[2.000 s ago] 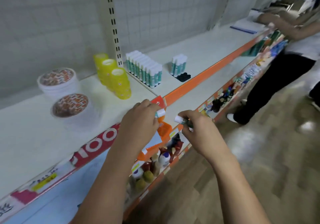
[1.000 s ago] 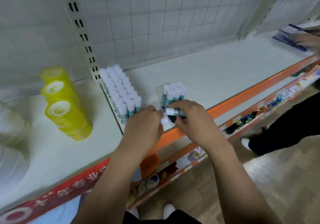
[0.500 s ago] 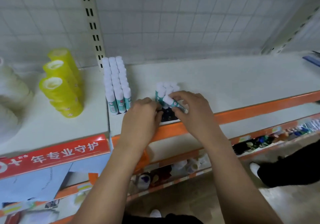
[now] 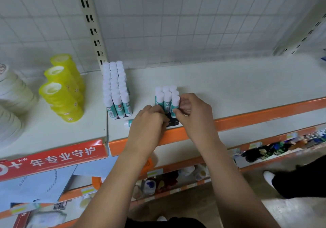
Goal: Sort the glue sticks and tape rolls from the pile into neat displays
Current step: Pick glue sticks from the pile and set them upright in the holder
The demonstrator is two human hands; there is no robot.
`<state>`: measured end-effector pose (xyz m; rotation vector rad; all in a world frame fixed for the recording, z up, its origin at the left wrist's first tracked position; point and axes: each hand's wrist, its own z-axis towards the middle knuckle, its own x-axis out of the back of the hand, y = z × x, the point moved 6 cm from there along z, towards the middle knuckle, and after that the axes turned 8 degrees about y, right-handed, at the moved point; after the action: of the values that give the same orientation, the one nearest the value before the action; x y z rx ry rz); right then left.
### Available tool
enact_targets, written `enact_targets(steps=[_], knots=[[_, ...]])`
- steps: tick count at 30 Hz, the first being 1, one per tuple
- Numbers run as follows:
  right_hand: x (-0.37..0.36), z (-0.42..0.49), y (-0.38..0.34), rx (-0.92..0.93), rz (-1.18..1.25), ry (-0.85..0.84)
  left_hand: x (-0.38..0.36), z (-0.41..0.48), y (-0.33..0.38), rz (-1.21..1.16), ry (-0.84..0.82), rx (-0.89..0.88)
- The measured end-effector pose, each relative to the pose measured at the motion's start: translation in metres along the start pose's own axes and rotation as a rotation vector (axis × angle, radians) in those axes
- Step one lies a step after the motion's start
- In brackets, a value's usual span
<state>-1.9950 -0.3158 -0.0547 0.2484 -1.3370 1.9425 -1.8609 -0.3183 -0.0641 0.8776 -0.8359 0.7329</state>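
Several white-capped teal glue sticks (image 4: 163, 97) stand in a black slotted holder (image 4: 173, 122) near the shelf's front edge. My right hand (image 4: 194, 114) pinches one upright glue stick (image 4: 175, 102) at the block's front right corner. My left hand (image 4: 148, 122) is curled, with its fingertips at the holder's near left side. Another glue stick (image 4: 127, 122) pokes out sideways from the outer edge of that hand. A longer block of glue sticks (image 4: 116, 90) stands to the left. Yellow tape rolls (image 4: 61, 90) are stacked further left.
White tape rolls (image 4: 12, 93) are stacked at the far left. The shelf (image 4: 238, 86) has an orange front rail (image 4: 264, 114) and a grid back wall. Lower shelves hold bottles and small goods. Another person's dark trousers and white shoe (image 4: 269, 176) are at the lower right.
The stick in my right hand has gone from tilted above the block to upright at its front corner. A stick now shows at my left hand's outer edge. The view has moved closer.
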Motion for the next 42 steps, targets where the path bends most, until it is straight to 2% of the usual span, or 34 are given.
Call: enact_targets(steps=[10,16,20,25,29,33,37,42], knots=[[-0.008,-0.005,0.008,-0.057,0.000,0.097,-0.001,0.000,0.001,-0.074,0.040,0.005],[-0.007,-0.005,0.003,-0.043,-0.007,0.053,0.008,-0.002,-0.001,-0.034,0.025,-0.028],[0.001,-0.011,0.004,-0.016,-0.110,-0.001,0.024,-0.011,-0.020,-0.010,0.064,0.042],[0.013,-0.023,-0.004,0.009,-0.128,0.028,0.025,-0.016,-0.034,0.044,-0.032,0.084],[-0.007,-0.029,-0.018,0.014,-0.042,-0.108,0.034,-0.014,-0.028,0.002,0.033,0.075],[-0.019,-0.031,-0.023,0.012,0.016,-0.154,0.038,-0.014,-0.016,-0.010,0.043,0.046],[-0.018,-0.031,-0.022,0.006,0.036,-0.156,0.037,-0.016,-0.014,0.000,0.023,0.067],[-0.007,-0.027,-0.008,-0.011,-0.038,-0.116,0.045,-0.015,-0.007,-0.145,0.121,0.039]])
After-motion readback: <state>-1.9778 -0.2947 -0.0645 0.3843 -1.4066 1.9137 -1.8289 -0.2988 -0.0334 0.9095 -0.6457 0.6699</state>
